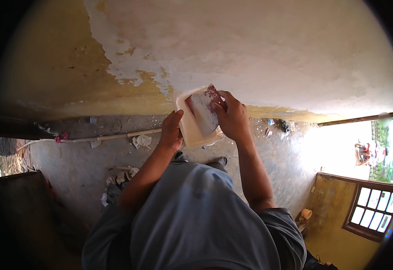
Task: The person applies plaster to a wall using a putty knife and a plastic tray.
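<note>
Wall (250, 54) patchy ahead; left hand (171, 132) grips putty tray (192, 132), right hand (232, 118) grips scraper (204, 111); pipe (111, 136) on floor.

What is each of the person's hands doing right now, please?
Left hand: closed on the edge of a pale, flat plaster-smeared board.
Right hand: closed on a flat reddish scraper blade coated in white plaster.

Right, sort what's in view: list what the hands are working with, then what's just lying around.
In use:
- left hand gripping the pale flat board
- right hand holding the reddish scraper blade on it
- patched wall

Lying about:
- white pipe
- crumpled rag
- floor debris
- small tub
</note>
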{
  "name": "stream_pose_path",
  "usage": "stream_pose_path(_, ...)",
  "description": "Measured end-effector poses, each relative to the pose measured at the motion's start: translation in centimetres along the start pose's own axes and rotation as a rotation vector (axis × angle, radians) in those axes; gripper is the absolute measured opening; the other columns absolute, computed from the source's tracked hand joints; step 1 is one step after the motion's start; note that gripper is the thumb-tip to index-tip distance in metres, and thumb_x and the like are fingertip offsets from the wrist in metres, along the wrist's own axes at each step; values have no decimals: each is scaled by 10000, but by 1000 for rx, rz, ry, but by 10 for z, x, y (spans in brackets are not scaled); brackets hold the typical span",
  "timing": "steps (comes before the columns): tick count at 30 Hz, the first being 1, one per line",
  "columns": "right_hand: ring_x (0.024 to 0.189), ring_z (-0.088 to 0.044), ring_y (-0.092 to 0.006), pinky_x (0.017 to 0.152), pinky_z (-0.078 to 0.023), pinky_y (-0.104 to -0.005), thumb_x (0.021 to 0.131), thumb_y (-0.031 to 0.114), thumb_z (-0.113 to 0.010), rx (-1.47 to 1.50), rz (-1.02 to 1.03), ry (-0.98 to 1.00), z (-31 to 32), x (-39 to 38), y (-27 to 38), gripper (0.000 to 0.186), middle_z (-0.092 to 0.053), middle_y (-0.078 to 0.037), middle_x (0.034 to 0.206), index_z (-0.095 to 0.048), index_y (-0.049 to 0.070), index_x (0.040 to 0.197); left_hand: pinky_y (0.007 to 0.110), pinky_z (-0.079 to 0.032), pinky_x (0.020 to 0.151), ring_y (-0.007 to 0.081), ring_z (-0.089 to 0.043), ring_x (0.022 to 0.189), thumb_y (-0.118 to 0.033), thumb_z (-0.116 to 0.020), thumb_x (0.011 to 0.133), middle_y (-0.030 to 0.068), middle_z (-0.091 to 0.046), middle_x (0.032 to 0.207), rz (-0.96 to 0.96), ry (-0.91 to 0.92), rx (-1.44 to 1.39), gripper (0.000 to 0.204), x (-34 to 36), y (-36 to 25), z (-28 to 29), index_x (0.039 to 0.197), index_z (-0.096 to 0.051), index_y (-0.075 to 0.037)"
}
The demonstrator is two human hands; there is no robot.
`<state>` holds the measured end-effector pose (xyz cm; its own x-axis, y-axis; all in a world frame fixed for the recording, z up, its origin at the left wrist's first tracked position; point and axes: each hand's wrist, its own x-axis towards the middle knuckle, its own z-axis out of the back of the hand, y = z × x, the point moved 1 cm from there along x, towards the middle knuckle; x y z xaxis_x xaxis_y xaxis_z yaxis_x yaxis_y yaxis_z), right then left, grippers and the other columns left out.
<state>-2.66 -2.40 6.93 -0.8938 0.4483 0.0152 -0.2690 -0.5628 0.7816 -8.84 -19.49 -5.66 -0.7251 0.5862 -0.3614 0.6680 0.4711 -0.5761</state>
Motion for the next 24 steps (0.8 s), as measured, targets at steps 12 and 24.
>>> stream_pose_path(12,862,-705,-359,754,-531,-415,883,140,-647,-6,-44,2,-22,-8,-3,287,-707,-210,898,-608,11,1137,325,-593,827,173,-670,971,-320,-631,950,86,-641,1092,-73,28,3,419,0,0,-8,1228,-538,-20)
stream_pose_path(24,814,-714,-226,728,-541,-343,897,103,-630,210,-24,51,-36,-4,-36,276,-723,-150,872,-597,-51,1124,266,-590,697,131,-680,863,-317,-607,965,66,-662,1039,-64,-54,29,414,3,1,-18,1239,-553,-12)
